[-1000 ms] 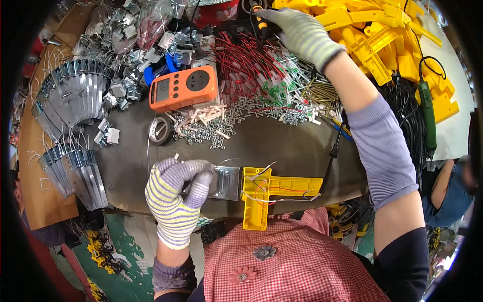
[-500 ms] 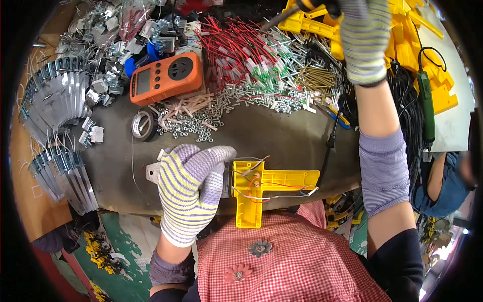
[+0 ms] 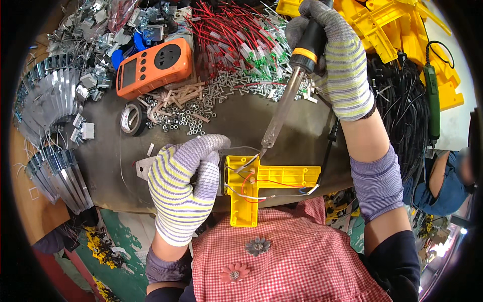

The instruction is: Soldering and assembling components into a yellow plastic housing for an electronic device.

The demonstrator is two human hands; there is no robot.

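In my right hand (image 3: pixel 342 63) is a soldering iron (image 3: pixel 284 113), its black handle gripped and its tip slanting down to a wire end over a yellow plastic housing half (image 3: pixel 244 196). Red, white and grey wires run across the housing's open inside. My left hand (image 3: pixel 186 186) is closed just left of it, with thumb and forefinger pinched on a thin grey wire (image 3: pixel 241 147) that reaches toward the iron's tip. A flat metal plate (image 3: pixel 144 168) sticks out behind that hand; how it is held is hidden.
An orange meter (image 3: pixel 156 68), a tape roll (image 3: pixel 133 119) and loose nuts and screws (image 3: pixel 186 113) lie beyond my hands. Red-wired parts (image 3: pixel 231 35) are heaped at the back. Black cables (image 3: pixel 397 110) and yellow housings (image 3: pixel 402 35) fill the right. Metal strips (image 3: pixel 55 100) fan out left.
My right hand has brought the soldering iron down and toward me from the back right, its tip now at the housing's wires. The left hand stays closed beside the housing.
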